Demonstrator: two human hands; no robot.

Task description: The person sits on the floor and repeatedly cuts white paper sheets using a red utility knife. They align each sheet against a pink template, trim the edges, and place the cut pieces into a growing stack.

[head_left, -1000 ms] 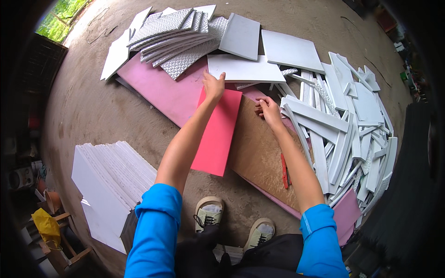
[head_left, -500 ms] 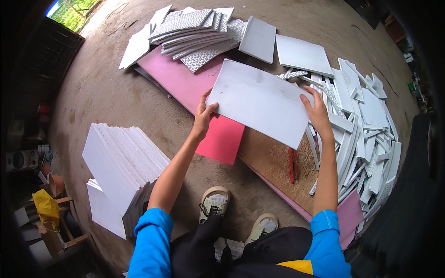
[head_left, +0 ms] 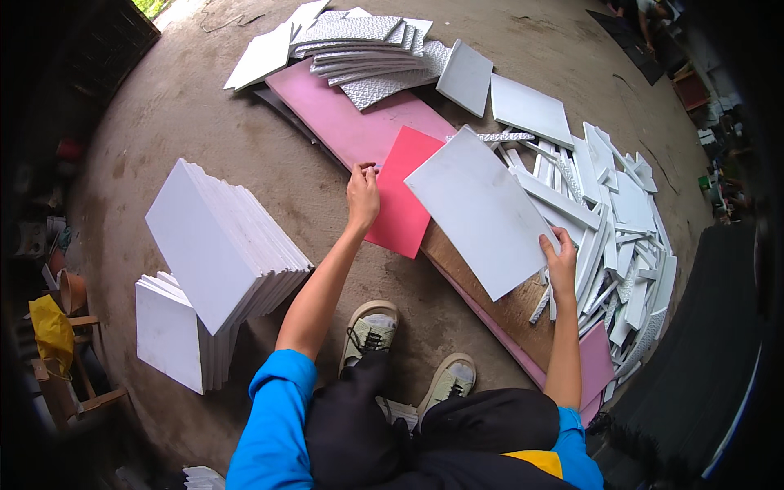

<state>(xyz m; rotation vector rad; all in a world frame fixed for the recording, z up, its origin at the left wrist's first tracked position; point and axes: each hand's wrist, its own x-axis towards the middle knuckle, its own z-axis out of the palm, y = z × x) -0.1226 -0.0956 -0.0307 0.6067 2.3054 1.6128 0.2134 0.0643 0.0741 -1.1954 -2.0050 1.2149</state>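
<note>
My right hand (head_left: pixel 560 265) grips a flat white rectangular panel (head_left: pixel 482 216) by its right edge, thumb on the upper face. The panel is held tilted above a brown work board (head_left: pixel 523 327) and hides part of it. My left hand (head_left: pixel 363 196) is off the panel, its fingers loosely bent with nothing seen in them. Close beside it lies a red sheet (head_left: pixel 400 196), partly over the pink board (head_left: pixel 351 114). To the left, a stack of white panels (head_left: pixel 212 245) stands on edge and leans over a second stack (head_left: pixel 167 335).
White textured panels (head_left: pixel 359 61) are piled at the far end of the pink board. Two plain panels (head_left: pixel 531 106) lie near them. White offcut strips (head_left: pixel 621 237) heap up on the right. A person's arm (head_left: pixel 647 33) shows at the far right. A yellow bag (head_left: pixel 51 335) sits at left.
My left hand has let go of the panel. The panel has turned and tips toward my right hand, which still holds it. The red tool on the brown board is now hidden. The view has shifted slightly.
</note>
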